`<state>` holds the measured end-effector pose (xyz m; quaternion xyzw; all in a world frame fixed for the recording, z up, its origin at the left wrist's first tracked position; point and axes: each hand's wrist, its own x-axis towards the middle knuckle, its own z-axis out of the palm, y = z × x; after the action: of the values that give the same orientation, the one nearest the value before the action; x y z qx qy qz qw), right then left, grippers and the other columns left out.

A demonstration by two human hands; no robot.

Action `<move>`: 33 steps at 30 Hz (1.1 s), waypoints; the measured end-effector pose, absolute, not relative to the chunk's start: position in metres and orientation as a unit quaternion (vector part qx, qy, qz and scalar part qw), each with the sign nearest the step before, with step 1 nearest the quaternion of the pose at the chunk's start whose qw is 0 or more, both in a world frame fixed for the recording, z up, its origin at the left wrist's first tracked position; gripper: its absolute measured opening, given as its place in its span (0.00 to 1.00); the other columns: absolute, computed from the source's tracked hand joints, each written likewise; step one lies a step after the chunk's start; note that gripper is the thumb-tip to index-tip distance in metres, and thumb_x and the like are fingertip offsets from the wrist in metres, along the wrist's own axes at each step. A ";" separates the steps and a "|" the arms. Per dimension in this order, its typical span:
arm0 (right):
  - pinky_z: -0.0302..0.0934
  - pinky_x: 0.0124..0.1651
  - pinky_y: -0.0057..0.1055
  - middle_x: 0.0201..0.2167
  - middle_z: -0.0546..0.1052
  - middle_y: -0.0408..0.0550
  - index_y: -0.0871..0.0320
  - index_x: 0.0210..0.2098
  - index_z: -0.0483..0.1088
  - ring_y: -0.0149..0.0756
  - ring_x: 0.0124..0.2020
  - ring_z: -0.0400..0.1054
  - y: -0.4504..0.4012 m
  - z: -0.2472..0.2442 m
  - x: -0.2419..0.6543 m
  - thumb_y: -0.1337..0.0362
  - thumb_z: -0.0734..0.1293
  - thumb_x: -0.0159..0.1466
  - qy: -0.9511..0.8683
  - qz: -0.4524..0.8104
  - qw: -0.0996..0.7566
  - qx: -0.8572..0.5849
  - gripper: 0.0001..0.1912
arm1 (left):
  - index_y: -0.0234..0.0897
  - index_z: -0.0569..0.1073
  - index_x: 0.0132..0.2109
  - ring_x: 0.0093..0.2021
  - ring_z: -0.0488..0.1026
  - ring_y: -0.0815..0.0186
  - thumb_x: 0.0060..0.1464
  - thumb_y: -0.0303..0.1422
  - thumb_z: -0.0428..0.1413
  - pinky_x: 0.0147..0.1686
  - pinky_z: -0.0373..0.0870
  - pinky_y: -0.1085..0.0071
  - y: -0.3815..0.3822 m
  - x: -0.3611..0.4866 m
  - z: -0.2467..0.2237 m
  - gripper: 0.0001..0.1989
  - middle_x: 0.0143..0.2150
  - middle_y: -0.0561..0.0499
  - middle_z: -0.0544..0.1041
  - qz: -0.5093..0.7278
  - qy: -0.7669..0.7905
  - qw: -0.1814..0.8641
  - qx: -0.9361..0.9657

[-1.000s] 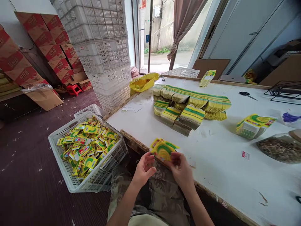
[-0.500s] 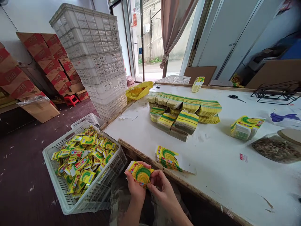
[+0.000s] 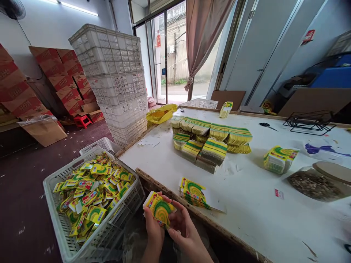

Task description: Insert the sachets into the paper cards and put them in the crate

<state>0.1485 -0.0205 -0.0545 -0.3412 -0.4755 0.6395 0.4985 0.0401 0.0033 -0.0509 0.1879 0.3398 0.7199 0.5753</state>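
Clasps a yellow packet (image 3: 161, 211) in the left hand (image 3: 154, 231), pinches its lower-right end with the right hand (image 3: 185, 229), just short of the table (image 3: 252, 204). Points its white end upper-left, along a slanting long axis; faces similar packets (image 3: 194, 190) beyond.

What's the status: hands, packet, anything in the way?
Left hand holding yellow packet. Right hand at its right end. Printed face toward camera. No obstruction visible.

Bare left hand (image 3: 154, 223), right hand (image 3: 184, 227) and forearms (image 3: 151, 252); dim, greyish trousers (image 3: 131, 245).
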 end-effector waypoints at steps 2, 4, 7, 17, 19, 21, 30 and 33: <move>0.65 0.46 0.42 0.45 0.75 0.53 0.49 0.62 0.55 0.47 0.45 0.71 -0.021 -0.049 0.148 0.43 0.72 0.55 -0.477 0.656 0.496 -0.310 0.41 | 0.38 0.77 0.41 0.34 0.77 0.56 0.41 0.65 0.55 0.35 0.75 0.61 0.004 0.041 -0.052 0.36 0.35 0.44 0.79 0.704 0.349 0.592 0.178; 0.62 0.54 0.45 0.55 0.71 0.55 0.47 0.63 0.55 0.49 0.53 0.68 -0.022 -0.043 0.147 0.43 0.72 0.55 -0.480 0.663 0.494 -0.294 0.42 | 0.36 0.77 0.38 0.32 0.76 0.59 0.39 0.64 0.57 0.33 0.74 0.64 0.003 0.045 -0.054 0.35 0.34 0.45 0.78 0.683 0.369 0.604 0.181; 0.56 0.61 0.46 0.63 0.63 0.54 0.45 0.64 0.54 0.49 0.60 0.62 -0.024 -0.044 0.147 0.43 0.70 0.58 -0.495 0.646 0.481 -0.326 0.40 | 0.36 0.73 0.31 0.28 0.71 0.65 0.42 0.59 0.60 0.30 0.72 0.69 0.003 0.052 -0.055 0.28 0.29 0.49 0.73 0.677 0.404 0.581 0.204; 0.61 0.36 0.32 0.30 0.73 0.45 0.55 0.51 0.68 0.39 0.32 0.67 -0.016 -0.050 0.154 0.45 0.72 0.56 -0.519 0.581 0.470 -0.415 0.29 | 0.39 0.75 0.38 0.36 0.71 0.63 0.41 0.62 0.58 0.40 0.71 0.69 0.001 0.053 -0.065 0.31 0.35 0.49 0.74 0.683 0.418 0.559 0.215; 0.63 0.41 0.34 0.36 0.76 0.49 0.55 0.49 0.70 0.42 0.38 0.70 -0.011 -0.043 0.159 0.47 0.72 0.57 -0.486 0.586 0.497 -0.416 0.26 | 0.39 0.76 0.42 0.43 0.73 0.59 0.41 0.66 0.54 0.45 0.71 0.67 0.002 0.053 -0.062 0.36 0.40 0.46 0.77 0.679 0.370 0.600 0.205; 0.63 0.47 0.36 0.44 0.76 0.51 0.54 0.49 0.70 0.45 0.45 0.70 -0.006 -0.036 0.165 0.49 0.71 0.58 -0.460 0.586 0.518 -0.420 0.24 | 0.38 0.78 0.44 0.46 0.74 0.58 0.43 0.63 0.56 0.48 0.70 0.65 0.005 0.053 -0.057 0.34 0.43 0.45 0.78 0.663 0.338 0.637 0.203; 0.65 0.49 0.39 0.43 0.77 0.52 0.57 0.47 0.73 0.46 0.45 0.71 -0.004 -0.039 0.167 0.46 0.68 0.62 -0.431 0.591 0.521 -0.440 0.23 | 0.35 0.80 0.35 0.33 0.74 0.69 0.48 0.40 0.66 0.38 0.71 0.75 0.003 0.055 -0.061 0.13 0.31 0.51 0.79 0.670 0.387 0.604 0.192; 0.66 0.42 0.33 0.36 0.75 0.50 0.58 0.39 0.74 0.42 0.39 0.70 0.000 -0.050 0.167 0.47 0.67 0.63 -0.488 0.515 0.526 -0.469 0.19 | 0.34 0.80 0.33 0.32 0.73 0.69 0.47 0.41 0.66 0.36 0.71 0.75 0.001 0.053 -0.065 0.13 0.30 0.52 0.79 0.677 0.411 0.577 0.201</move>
<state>0.1671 -0.0004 -0.0497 -0.4687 -0.4877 0.5151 0.5264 0.0528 0.0014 -0.0654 0.2007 0.4114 0.6765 0.5769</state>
